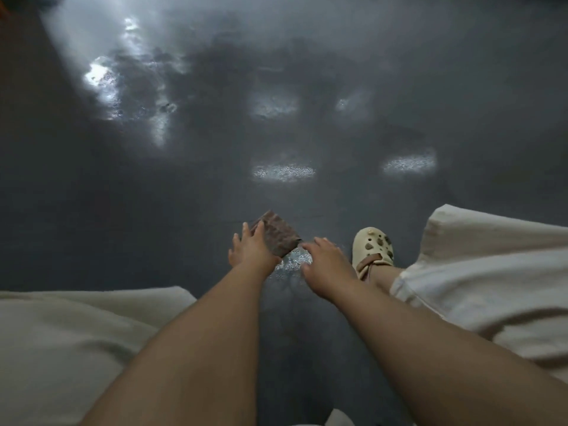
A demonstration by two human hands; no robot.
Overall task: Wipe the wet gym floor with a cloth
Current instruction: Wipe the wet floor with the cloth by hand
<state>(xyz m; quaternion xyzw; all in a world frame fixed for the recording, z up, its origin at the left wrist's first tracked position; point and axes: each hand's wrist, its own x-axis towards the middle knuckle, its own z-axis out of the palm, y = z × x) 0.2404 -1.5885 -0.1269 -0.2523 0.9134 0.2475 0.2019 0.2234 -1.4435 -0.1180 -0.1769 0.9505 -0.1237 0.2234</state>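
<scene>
Floor [153, 210]: dark grey, matt, textured. Wet film across the far part, with bright glare patches at the far left and smaller lit patches toward the middle and right. One small glistening wet spot lies between the two hands.

Cloth [278, 236]: brown, folded into a rough square, lying flat on the floor in front of the person, just beyond the wet spot, one corner pointing away.

Left hand [250, 250]: palm down, fingers extended and spread, fingertips resting on the near left edge of the cloth. Not curled round it.

Right hand [325, 265]: palm down, just right of the cloth, fingers relaxed and slightly bent. The forefinger tip reaches to the cloth's near right corner; whether it touches cannot be told. Holds nothing.

Both forearms: bare, reaching forward and down from the near edge of the view.

Clog [373, 250]: cream, with brown charms and a brown strap, on the person's foot, planted on the floor just right of the right hand.

Trousers [476, 272]: loose, cream cloth, covering a raised knee at either side.
</scene>
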